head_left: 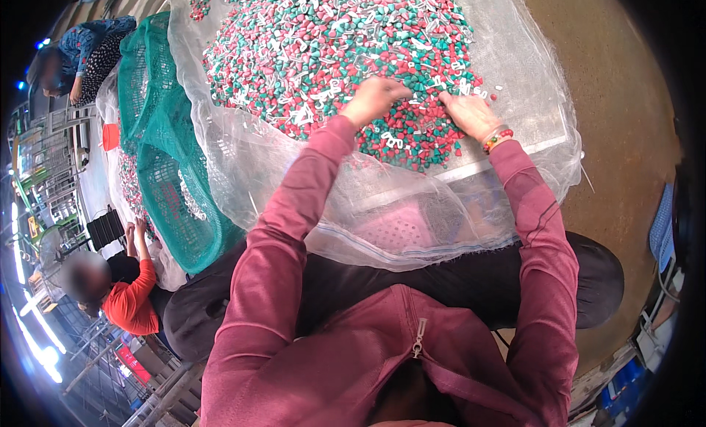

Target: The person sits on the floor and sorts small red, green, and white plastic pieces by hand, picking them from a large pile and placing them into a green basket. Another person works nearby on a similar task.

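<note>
L hand (376, 101) curled, R hand (472, 115) loosely bent at colored bits (316, 56), can't tell grip; net (518, 63) prob stops spills

Red, green and white pieces (331, 56), translucent white netting (518, 67), maroon sleeves (283, 199), green mesh (176, 159), black trousers (596, 280)

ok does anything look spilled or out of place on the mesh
Only mildly: a red piece and a white piece lie apart from the main pile, on the pale mesh sheet just past the right hand. They look like strays, though within the sheet.
</note>
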Demonstrator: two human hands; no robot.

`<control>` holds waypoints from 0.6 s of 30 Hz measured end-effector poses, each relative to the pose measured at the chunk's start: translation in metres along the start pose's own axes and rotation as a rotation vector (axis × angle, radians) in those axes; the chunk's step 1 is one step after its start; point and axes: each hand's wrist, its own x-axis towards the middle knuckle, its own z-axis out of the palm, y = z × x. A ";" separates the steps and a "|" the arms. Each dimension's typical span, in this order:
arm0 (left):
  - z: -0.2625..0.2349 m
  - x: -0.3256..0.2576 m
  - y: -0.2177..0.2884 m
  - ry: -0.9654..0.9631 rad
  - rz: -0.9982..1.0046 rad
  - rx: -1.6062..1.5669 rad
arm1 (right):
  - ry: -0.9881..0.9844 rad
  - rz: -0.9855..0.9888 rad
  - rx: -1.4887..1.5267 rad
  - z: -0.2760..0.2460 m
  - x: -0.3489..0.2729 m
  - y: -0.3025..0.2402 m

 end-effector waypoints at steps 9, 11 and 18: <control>0.065 0.010 0.000 0.090 0.109 0.806 | 0.250 0.211 0.267 0.012 -0.002 -0.016; 0.068 0.011 0.004 0.108 0.070 0.789 | 0.162 0.307 0.986 -0.005 0.011 -0.013; 0.013 0.003 0.008 0.200 0.103 -0.029 | -0.036 0.018 2.245 -0.083 0.012 -0.015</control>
